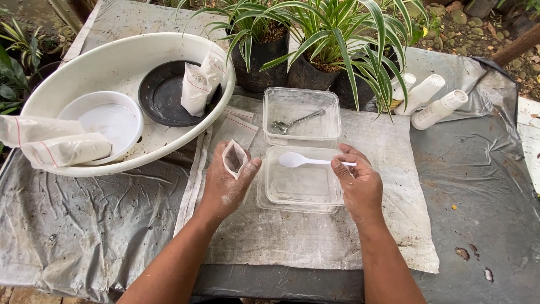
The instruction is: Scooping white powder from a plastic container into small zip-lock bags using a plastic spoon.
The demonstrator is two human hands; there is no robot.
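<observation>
A table [495, 186] under grey plastic sheeting [84, 219] bears a white woven mat [315, 236], seemingly sacking.

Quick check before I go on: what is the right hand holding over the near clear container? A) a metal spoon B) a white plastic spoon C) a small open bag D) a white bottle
B: the right hand pinches the handle of a white plastic spoon above the near clear container; the metal spoon lies in the far clear container, and the small open bag is in the left hand.
</observation>
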